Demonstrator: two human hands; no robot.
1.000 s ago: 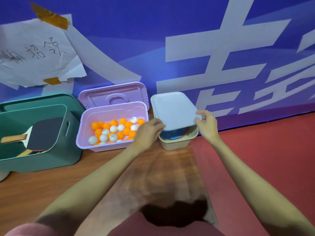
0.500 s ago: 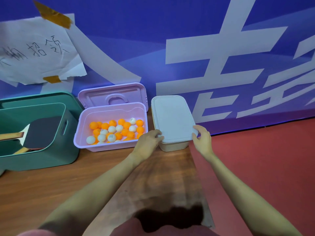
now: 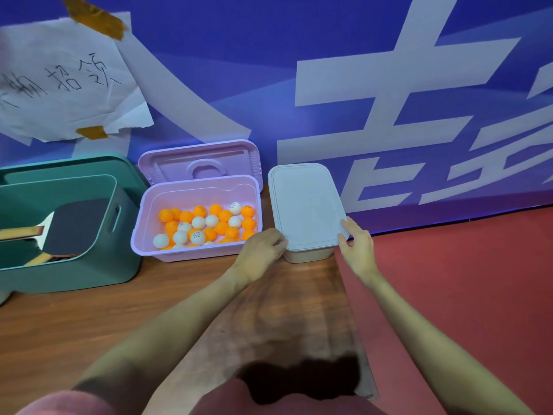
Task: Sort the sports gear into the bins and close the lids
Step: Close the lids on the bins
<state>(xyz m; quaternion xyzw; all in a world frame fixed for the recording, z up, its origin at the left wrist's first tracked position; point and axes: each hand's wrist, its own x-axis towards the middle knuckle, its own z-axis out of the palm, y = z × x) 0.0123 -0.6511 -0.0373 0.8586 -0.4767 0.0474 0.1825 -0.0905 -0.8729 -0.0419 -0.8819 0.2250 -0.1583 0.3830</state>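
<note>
The white lid [image 3: 306, 205] hides the beige bin's [image 3: 308, 255] contents; the green bin [image 3: 89, 271] is cut off left.

pink bin [image 3: 143, 235], orange-white balls [image 3: 209, 223], green bin [image 3: 89, 274]

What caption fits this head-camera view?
Both hands, left and right, press the white lid onto the beige bin.

Left hand [image 3: 263, 250] and right hand [image 3: 357, 245] forward, fingers curled.
</note>
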